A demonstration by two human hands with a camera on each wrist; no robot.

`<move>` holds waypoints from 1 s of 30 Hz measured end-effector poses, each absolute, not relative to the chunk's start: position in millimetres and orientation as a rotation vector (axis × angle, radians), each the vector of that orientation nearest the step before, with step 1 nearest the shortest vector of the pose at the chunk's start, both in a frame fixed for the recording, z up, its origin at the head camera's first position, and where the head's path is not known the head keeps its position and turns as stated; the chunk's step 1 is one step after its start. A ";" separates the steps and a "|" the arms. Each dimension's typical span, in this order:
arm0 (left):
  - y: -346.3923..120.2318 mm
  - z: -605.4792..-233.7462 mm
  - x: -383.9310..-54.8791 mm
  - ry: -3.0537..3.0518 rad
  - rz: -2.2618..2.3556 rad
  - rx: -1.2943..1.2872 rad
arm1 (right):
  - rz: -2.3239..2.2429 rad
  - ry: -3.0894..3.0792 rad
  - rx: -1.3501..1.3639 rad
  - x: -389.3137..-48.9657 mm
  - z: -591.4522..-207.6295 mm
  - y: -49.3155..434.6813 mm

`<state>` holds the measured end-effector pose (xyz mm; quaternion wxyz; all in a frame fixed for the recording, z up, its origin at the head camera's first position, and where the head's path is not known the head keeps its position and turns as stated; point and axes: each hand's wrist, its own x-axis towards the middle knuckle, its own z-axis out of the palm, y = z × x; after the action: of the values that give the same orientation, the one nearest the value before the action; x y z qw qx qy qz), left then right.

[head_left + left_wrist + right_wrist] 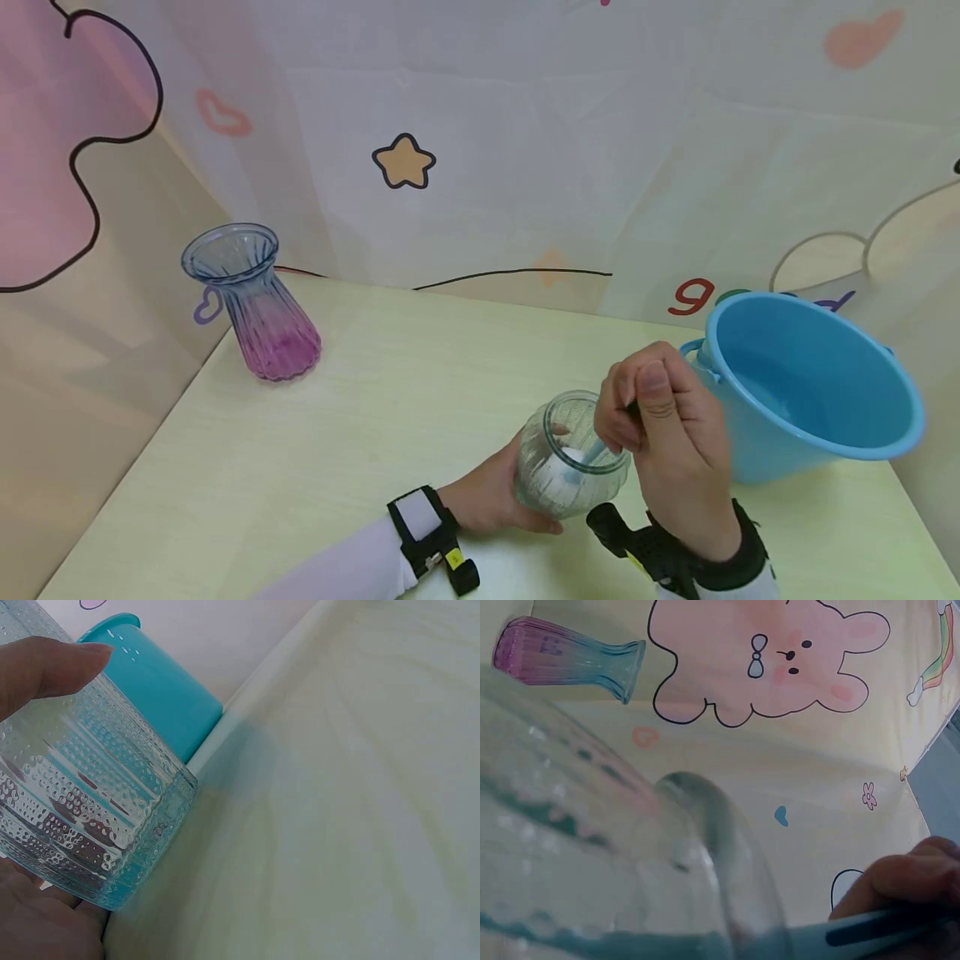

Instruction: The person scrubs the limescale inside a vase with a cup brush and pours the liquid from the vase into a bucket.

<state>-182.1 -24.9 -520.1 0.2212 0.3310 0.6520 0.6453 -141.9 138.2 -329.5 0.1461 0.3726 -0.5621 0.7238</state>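
A clear glass jar (pixel 534 471) with ribs and raised dots stands tilted at the front of the table. My left hand (pixel 491 492) grips it around its side; in the left wrist view the thumb lies across the textured glass (pixel 97 802). Above the jar's mouth, my right hand (pixel 675 442) holds the blue handle (pixel 595 452) of a brush, its fingers curled round the dark grip part. The brush's white head (pixel 564 467) is down inside the jar, seen through the glass. In the right wrist view the handle (pixel 806 941) runs along the bottom edge, behind the blurred rim.
Close by my right hand stands a blue bucket (pixel 765 433) with its handle on the near-left side. A blue-to-pink glass vase (pixel 273 333) stands at the back left of the pale table (pixel 360 400). A printed cloth (pixel 495 167) hangs behind the table.
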 end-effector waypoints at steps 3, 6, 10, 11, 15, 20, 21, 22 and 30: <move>-25.1 -519.1 -181.9 1.792 1.791 0.902 | 1.983 -1.820 1.030 -138.7 -327.6 134.4; -25.7 -518.3 -181.1 1.797 1.789 0.876 | 1.910 -1.962 1.013 -136.5 -327.0 131.9; -26.6 -517.4 -180.6 1.803 1.781 0.851 | 1.845 -2.151 0.960 -134.4 -326.7 130.8; -26.7 -517.1 -180.5 1.803 1.780 0.847 | 1.830 -2.200 0.940 -134.1 -326.5 130.6; -27.2 -516.6 -180.4 1.815 1.768 0.830 | 1.825 -2.282 0.930 -135.0 -327.3 129.5; -27.8 -516.6 -179.8 1.834 1.754 0.796 | 1.886 -2.236 1.031 -138.2 -332.7 127.9; -28.0 -516.4 -179.7 1.837 1.750 0.786 | 1.903 -2.226 1.054 -138.8 -333.9 127.8; -28.4 -516.2 -179.6 1.840 1.745 0.775 | 1.920 -2.215 1.076 -139.4 -335.1 127.8; -28.9 -515.7 -179.0 1.845 1.729 0.773 | 1.971 -2.143 1.083 -140.9 -337.3 132.1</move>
<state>-179.0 -28.9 -515.7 0.2460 0.2835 0.6763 0.6338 -140.9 132.1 -337.3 0.0175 0.3486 -0.6897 0.6344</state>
